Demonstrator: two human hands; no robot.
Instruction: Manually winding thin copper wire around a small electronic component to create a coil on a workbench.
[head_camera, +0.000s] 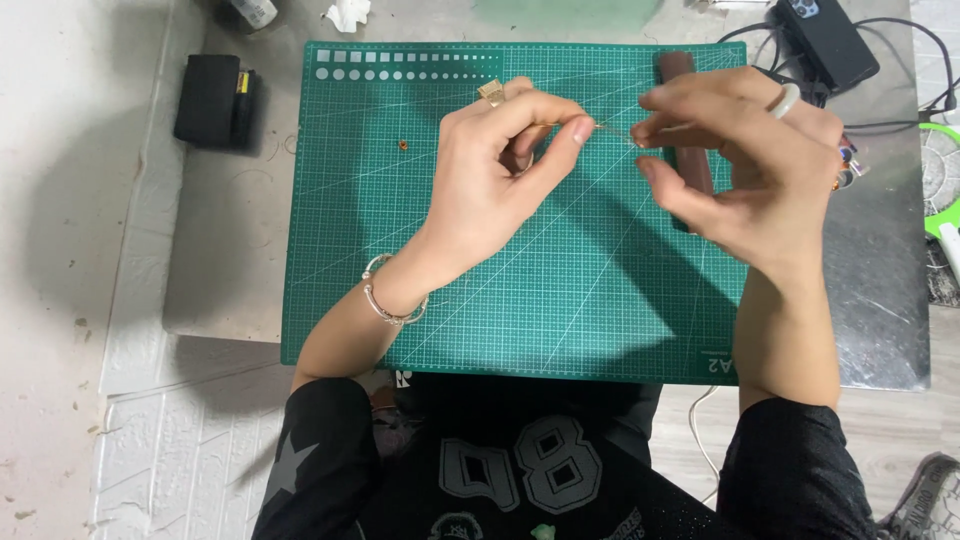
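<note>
My left hand (500, 165) and my right hand (745, 160) are raised over a green cutting mat (520, 300). Between their fingertips runs a thin pale thread or wire (615, 132), pinched at one end by my left thumb and forefinger and at the other by my right. My left hand wears a gold ring and a silver bracelet at the wrist; my right wears a pale ring. A dark brown bar-shaped object (685, 70) lies on the mat, mostly hidden under my right hand. A tiny orange bead (404, 144) sits on the mat to the left.
The mat lies on a grey metal table (230, 260). A black case (212, 100) sits at the left, a phone (828, 38) with cables at the top right, and a green-rimmed round object (940, 170) at the right edge. Crumpled white paper (347, 14) is at the top.
</note>
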